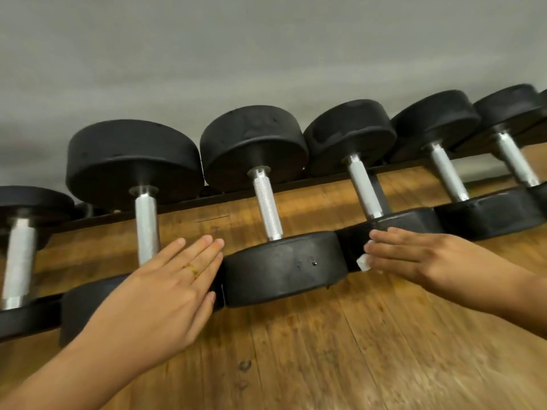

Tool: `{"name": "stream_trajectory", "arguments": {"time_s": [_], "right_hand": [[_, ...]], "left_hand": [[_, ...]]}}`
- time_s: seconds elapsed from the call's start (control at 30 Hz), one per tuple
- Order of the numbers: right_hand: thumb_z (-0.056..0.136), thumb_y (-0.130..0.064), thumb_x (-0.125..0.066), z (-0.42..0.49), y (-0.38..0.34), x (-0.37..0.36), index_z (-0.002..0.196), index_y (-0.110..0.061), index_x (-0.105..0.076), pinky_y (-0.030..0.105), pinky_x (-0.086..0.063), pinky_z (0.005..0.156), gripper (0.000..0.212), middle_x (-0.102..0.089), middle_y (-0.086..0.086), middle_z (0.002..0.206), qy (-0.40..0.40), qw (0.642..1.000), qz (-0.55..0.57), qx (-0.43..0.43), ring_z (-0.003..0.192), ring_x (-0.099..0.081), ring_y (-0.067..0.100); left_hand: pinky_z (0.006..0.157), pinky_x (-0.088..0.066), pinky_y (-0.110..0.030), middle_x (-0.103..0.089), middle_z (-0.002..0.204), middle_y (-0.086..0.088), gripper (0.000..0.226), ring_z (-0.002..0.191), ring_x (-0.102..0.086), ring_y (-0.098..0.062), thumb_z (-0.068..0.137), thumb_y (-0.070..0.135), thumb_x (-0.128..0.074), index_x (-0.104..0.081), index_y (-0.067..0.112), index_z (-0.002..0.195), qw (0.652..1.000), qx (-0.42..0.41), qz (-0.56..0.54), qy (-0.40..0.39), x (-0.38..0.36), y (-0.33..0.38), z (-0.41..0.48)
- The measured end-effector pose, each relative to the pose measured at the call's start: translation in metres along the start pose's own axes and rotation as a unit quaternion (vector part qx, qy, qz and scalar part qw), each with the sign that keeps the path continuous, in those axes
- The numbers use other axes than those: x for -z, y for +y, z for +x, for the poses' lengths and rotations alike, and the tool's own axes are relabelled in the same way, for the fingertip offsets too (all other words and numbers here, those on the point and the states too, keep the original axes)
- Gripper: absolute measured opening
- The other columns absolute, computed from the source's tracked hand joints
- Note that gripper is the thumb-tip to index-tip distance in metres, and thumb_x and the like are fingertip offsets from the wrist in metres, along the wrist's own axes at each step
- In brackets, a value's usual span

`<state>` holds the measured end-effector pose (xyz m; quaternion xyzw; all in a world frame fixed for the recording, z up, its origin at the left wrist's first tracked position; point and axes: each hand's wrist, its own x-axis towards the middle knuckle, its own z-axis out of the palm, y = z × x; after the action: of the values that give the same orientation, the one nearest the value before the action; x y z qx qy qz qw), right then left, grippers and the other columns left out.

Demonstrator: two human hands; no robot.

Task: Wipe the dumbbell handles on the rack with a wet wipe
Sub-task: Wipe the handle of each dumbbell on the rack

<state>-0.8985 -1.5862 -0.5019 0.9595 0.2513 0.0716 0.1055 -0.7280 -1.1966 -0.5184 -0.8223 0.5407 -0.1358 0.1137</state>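
I count 6 dumbbells on the rack (322, 176), and I take the centre dumbbell (284, 267) as my landmark. Its knurled handle (268, 208) is bare, with neither grip on it.

The left grip (165, 288) is released. Its fingers are straight and together, lying flat over the near head of the dumbbell just left of centre, with the fingertips at the edge of the centre dumbbell's near head. It holds nothing.

The right grip (414, 255) is just right of the centre dumbbell, at the near head of the next one along. It grasps the wet wipe (363, 263), which is folded small and tucked under nearly straight fingers, so only a white corner shows. The thumb is hidden, so I am judging that this is a pinch.

The wipe touches no handle now, so I read this as the gap between handles and not a wiping stroke. I cannot tell from here which handles are already clean.

Next I would lift the right grip over the near head, fold the wipe around a handle, most likely the centre one or its right-hand neighbour, and run it along the full knurled length. The left grip can press on a head to stop the dumbbell rolling.
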Motion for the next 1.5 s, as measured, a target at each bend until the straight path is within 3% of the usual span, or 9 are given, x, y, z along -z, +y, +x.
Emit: {"name": "stream_trajectory", "arguments": {"time_s": [0.13, 0.27, 0.37, 0.57, 0.7, 0.9, 1.2, 1.4, 1.5], "right_hand": [[0.081, -0.005, -0.079, 0.029, 0.001, 0.008, 0.119, -0.018, -0.072, 0.038, -0.061, 0.084, 0.041, -0.073, -0.002, 0.116, 0.093, 0.986, 0.106, -0.095, 0.105, -0.071, 0.014], [0.089, -0.016, -0.069, 0.09, 0.012, 0.015, 0.114, -0.015, -0.075, 0.022, -0.056, 0.083, 0.026, -0.075, -0.004, 0.105, 0.219, 0.944, 0.169, -0.182, 0.094, -0.071, 0.008], [0.097, -0.022, -0.066, 0.139, 0.039, 0.02, 0.118, -0.014, -0.073, 0.015, -0.053, 0.083, 0.025, -0.072, -0.01, 0.101, 0.342, 0.863, 0.223, -0.296, 0.092, -0.069, 0.004], [0.099, -0.033, -0.063, 0.201, 0.088, 0.006, 0.123, -0.012, -0.07, 0.035, -0.056, 0.096, 0.033, -0.074, -0.003, 0.109, 0.363, 0.767, 0.34, -0.406, 0.098, -0.07, 0.008], [0.104, -0.024, -0.055, 0.217, 0.077, -0.006, 0.133, -0.014, -0.064, 0.016, -0.045, 0.096, 0.032, -0.069, 0.003, 0.125, 0.304, 0.788, 0.351, -0.405, 0.111, -0.064, 0.01], [0.107, -0.02, -0.046, 0.207, 0.062, -0.02, 0.144, -0.018, -0.054, 0.006, -0.04, 0.055, 0.038, -0.072, 0.003, 0.098, 0.288, 0.802, 0.331, -0.405, 0.069, -0.062, 0.005], [0.105, -0.022, -0.051, 0.219, 0.067, -0.015, 0.136, -0.019, -0.062, 0.03, -0.056, 0.093, 0.033, -0.07, -0.001, 0.123, 0.316, 0.759, 0.39, -0.413, 0.088, -0.064, 0.001], [0.106, -0.02, -0.048, 0.202, 0.047, -0.017, 0.141, -0.021, -0.057, 0.008, -0.042, 0.052, 0.037, -0.073, 0.0, 0.092, 0.323, 0.765, 0.385, -0.402, 0.056, -0.056, -0.003], [0.105, -0.023, -0.045, 0.209, 0.04, -0.008, 0.142, -0.023, -0.056, 0.015, -0.049, 0.06, 0.039, -0.069, -0.003, 0.092, 0.319, 0.745, 0.449, -0.377, 0.068, -0.057, 0.001]], "left_hand": [[0.118, -0.019, -0.042, -0.056, 0.145, -0.017, 0.06, 0.134, -0.057, -0.032, 0.103, 0.039, -0.029, -0.061, 0.002, 0.137, 0.999, -0.01, 0.008, 0.029, -0.006, -0.006, 0.001], [0.116, -0.012, -0.04, -0.058, 0.144, -0.016, 0.072, 0.132, -0.057, -0.031, 0.107, 0.044, -0.01, -0.064, 0.002, 0.133, 1.0, -0.008, 0.013, 0.024, -0.009, -0.008, 0.004], [0.116, -0.013, -0.039, -0.058, 0.144, -0.015, 0.07, 0.133, -0.056, -0.03, 0.107, 0.043, -0.013, -0.064, 0.003, 0.133, 1.0, 0.0, 0.025, 0.018, -0.007, -0.008, 0.005], [0.119, -0.015, -0.041, -0.055, 0.148, -0.016, 0.061, 0.139, -0.051, -0.029, 0.105, 0.04, -0.025, -0.062, 0.001, 0.136, 0.999, 0.023, 0.036, 0.025, -0.004, -0.001, 0.003], [0.119, -0.02, -0.044, -0.058, 0.145, -0.016, 0.059, 0.137, -0.053, -0.029, 0.1, 0.04, -0.036, -0.065, 0.002, 0.134, 0.998, 0.027, 0.048, 0.018, -0.001, 0.002, 0.001], [0.118, -0.025, -0.048, -0.059, 0.145, -0.013, 0.056, 0.14, -0.052, -0.029, 0.102, 0.041, -0.036, -0.066, 0.007, 0.135, 0.998, 0.025, 0.063, -0.01, 0.001, 0.006, -0.003], [0.119, -0.025, -0.049, -0.061, 0.143, -0.013, 0.056, 0.14, -0.052, -0.028, 0.103, 0.041, -0.034, -0.065, 0.008, 0.136, 0.998, 0.025, 0.057, -0.015, -0.001, 0.004, -0.006], [0.12, -0.023, -0.047, -0.064, 0.139, -0.012, 0.054, 0.136, -0.055, -0.028, 0.1, 0.04, -0.037, -0.069, 0.008, 0.131, 0.999, 0.023, 0.048, -0.005, 0.0, 0.005, -0.005], [0.119, -0.025, -0.047, -0.065, 0.138, -0.013, 0.053, 0.136, -0.056, -0.028, 0.1, 0.037, -0.038, -0.07, 0.006, 0.129, 0.998, 0.023, 0.05, 0.001, -0.002, 0.003, -0.004]]}}
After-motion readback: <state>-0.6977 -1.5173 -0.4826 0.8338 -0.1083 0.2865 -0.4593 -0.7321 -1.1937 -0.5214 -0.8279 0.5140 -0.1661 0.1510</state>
